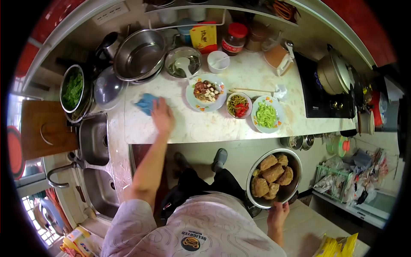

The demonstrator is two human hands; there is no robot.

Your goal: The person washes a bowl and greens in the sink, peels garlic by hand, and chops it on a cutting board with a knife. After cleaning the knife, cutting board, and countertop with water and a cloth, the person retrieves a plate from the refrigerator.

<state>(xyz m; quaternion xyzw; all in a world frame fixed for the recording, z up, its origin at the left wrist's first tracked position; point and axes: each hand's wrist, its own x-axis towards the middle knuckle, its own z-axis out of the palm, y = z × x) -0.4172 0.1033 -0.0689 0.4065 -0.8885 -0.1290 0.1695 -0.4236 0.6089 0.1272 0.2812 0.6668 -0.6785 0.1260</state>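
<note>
My left hand (162,116) reaches over the worktop, its fingers closed on the right edge of a crumpled blue cloth (147,103). Low on the right, my right hand (278,215) grips the rim of a round metal bowl (250,180), held beside my body over the floor. Inside the bowl lie several rough brown chunks (272,173) whose kind I cannot tell. Right of my left hand stand a plate of meat with chopped white bits (206,91), a small bowl of cut peppers (238,106) and a plate of sliced green vegetable (266,115).
A double sink (97,188) lies left, with a bowl of greens (72,88) beyond. Large metal basins (140,55), a white cup (218,61) and a red-lidded jar (234,38) line the back. Chopsticks (252,90) lie near a stove (321,92) bearing a pot (335,73).
</note>
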